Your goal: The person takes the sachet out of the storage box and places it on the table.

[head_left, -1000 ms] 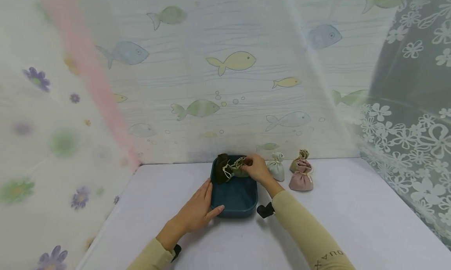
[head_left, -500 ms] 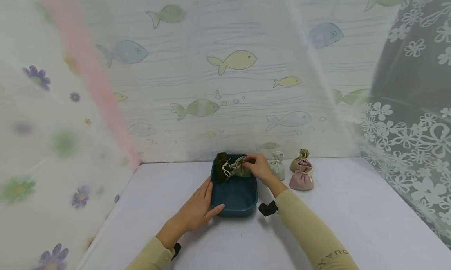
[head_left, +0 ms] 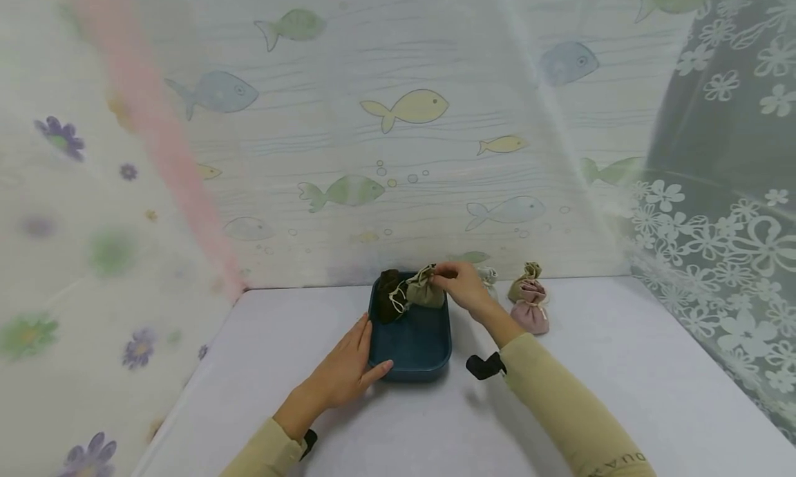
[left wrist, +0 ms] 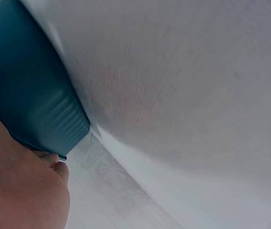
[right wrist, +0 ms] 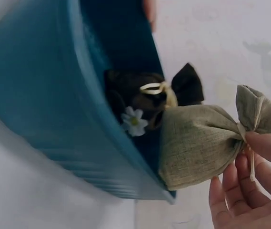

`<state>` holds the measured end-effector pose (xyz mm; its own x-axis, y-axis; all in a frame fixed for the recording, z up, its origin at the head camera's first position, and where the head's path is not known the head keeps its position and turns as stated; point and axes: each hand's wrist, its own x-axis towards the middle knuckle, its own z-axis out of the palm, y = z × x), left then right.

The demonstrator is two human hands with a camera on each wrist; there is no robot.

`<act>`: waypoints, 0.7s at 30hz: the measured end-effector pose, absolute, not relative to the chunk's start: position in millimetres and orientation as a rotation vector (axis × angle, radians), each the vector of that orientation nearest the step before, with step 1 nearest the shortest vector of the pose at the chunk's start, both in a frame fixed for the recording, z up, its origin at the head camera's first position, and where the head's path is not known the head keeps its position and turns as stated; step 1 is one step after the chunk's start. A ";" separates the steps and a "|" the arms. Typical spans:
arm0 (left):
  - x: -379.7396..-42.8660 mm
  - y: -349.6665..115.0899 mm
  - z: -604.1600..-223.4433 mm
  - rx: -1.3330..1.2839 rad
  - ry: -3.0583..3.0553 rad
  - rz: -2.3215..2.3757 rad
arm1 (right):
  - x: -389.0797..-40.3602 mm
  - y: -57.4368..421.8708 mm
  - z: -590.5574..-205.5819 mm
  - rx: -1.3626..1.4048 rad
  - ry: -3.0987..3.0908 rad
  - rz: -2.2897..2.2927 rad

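My right hand [head_left: 463,285] pinches the tied neck of an olive-green drawstring pouch [right wrist: 199,145]. In the right wrist view the pouch overlaps the far end of a blue rectangular bin [right wrist: 45,81], its lower part at the rim. Inside that bin, a dark brown pouch [right wrist: 140,98] with a cream cord and a white flower leans at the back left. My left hand [head_left: 338,373] rests along the bin's left side, fingers straight and thumb by the front corner. The left wrist view shows its fingertips at the bin's [left wrist: 35,71] rim.
Right of the bin stand a white pouch [head_left: 488,278], mostly hidden behind my right hand, a pink pouch [head_left: 531,314] and a tan pouch [head_left: 517,289] behind it. All are on the white-covered table [head_left: 591,380]. A fish-print curtain [head_left: 398,152] hangs behind.
The olive-green pouch has turned from lying with its neck to the left to more upright, neck up. My right hand and forearm have shifted right, covering the white pouch; my left hand stays put.
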<state>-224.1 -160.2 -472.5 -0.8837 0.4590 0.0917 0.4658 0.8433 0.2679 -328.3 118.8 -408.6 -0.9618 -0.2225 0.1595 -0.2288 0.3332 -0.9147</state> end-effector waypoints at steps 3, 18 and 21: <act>-224.8 -160.6 -474.2 -0.749 -2.993 -0.446 | -323.0 122.3 -403.9 0.458 -2.568 1.763; -225.7 -161.3 -475.7 -0.753 -2.983 -0.466 | -298.1 159.2 -391.5 0.448 -2.574 1.649; -226.3 -160.8 -475.0 -0.746 -2.996 -0.448 | -293.8 167.8 -394.9 0.413 -2.568 1.637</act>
<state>-226.3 -160.8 -475.0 -0.8854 0.4561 0.0898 0.4624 0.8445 0.2703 -293.8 167.8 -394.9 -0.9615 -0.1881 0.2004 -0.2610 0.3971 -0.8799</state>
